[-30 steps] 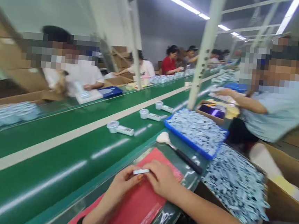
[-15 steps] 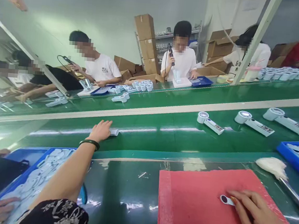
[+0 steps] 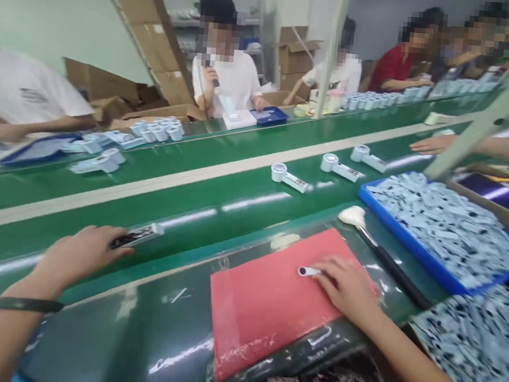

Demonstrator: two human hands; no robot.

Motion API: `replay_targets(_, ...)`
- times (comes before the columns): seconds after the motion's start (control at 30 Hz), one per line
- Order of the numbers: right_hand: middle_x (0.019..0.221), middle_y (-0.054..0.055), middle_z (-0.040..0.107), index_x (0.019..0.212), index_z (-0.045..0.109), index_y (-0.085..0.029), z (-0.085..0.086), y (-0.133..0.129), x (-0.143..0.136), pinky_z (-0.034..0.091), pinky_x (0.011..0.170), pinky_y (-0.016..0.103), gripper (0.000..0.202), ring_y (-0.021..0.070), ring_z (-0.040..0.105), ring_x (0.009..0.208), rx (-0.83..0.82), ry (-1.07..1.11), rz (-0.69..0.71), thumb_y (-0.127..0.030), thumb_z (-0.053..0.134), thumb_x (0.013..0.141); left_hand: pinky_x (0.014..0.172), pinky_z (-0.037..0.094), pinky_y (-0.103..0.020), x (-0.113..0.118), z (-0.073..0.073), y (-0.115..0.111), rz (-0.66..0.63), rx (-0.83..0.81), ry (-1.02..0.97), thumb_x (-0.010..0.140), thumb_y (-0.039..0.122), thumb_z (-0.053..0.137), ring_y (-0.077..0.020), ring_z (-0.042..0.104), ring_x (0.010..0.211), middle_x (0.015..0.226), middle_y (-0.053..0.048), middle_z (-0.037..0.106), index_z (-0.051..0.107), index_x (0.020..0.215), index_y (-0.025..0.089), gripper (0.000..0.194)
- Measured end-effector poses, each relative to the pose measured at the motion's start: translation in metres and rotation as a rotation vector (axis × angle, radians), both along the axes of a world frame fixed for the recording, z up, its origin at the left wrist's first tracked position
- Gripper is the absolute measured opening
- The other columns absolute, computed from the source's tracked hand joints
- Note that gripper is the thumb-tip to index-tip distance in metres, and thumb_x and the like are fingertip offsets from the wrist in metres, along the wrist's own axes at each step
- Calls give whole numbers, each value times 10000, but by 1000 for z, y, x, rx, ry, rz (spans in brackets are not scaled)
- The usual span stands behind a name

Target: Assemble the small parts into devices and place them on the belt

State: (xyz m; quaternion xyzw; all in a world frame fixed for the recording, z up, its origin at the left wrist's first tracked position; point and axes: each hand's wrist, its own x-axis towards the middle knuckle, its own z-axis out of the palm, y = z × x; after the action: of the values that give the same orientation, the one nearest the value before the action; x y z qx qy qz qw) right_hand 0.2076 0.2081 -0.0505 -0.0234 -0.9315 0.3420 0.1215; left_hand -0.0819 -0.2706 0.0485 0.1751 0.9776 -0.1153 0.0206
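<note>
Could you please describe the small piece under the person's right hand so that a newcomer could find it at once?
Start at the red mat on the bench in front of the green conveyor belt. Near its far edge, the right hand rests with its fingertips on a small white piece. It alone lies on the mat, and it has a dark round end, unlike the pale parts heaped in the blue tray.

You are looking at a scene in which no text, brand, number or sign is reading clearly. The white devices (image 3: 290, 178) lying along the middle of the green conveyor belt (image 3: 191, 200) are carrying dark label strips, but their printing is showing too small and blurred to make out. The part (image 3: 137, 237) under your left hand (image 3: 80, 253), at the belt's near edge, is bearing a similar dark strip, equally illegible. The cardboard boxes (image 3: 151, 24) beyond the belt's far edge are showing no legible markings.
</note>
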Motion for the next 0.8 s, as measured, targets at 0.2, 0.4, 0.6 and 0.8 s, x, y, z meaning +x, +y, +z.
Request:
replay_targets(0.2, 1039, 59, 725, 1105, 681, -248, 24, 1, 8, 523, 708, 346, 216, 221, 685, 857, -136, 63, -128, -291, 514, 974, 850, 464, -391, 126, -10, 197, -713, 248, -39, 952, 449, 606, -263, 608, 994, 1052, -60, 703, 673, 1117, 214, 295)
replay_targets(0.4, 958, 43, 682, 1083, 666, -236, 49, 3, 24, 471, 668, 326, 183, 189, 629, 770, -91, 70, -98, -283, 534, 965, 800, 478, -443, 181, -44, 281, -864, 310, -95, 965, 428, 595, -280, 553, 910, 987, -104, 653, 631, 1004, 168, 266)
replay_targets(0.6, 944, 79, 662, 1035, 665, -178, 44, -18, 11, 452, 701, 356, 197, 216, 605, 792, 163, 45, 37, -278, 504, 980, 926, 485, -472, 174, -45, 272, -901, 576, -193, 927, 428, 666, -286, 555, 1060, 1193, -116, 634, 536, 1264, 175, 441)
replay_targets(0.8, 912, 86, 631, 1003, 686, -156, 46, -29, 6, 438, 699, 363, 214, 226, 586, 801, 249, 25, 70, -273, 507, 1002, 879, 493, -424, 173, -43, 270, -881, 806, -335, 1019, 316, 519, -229, 578, 987, 1064, -64, 661, 615, 1092, 211, 159)
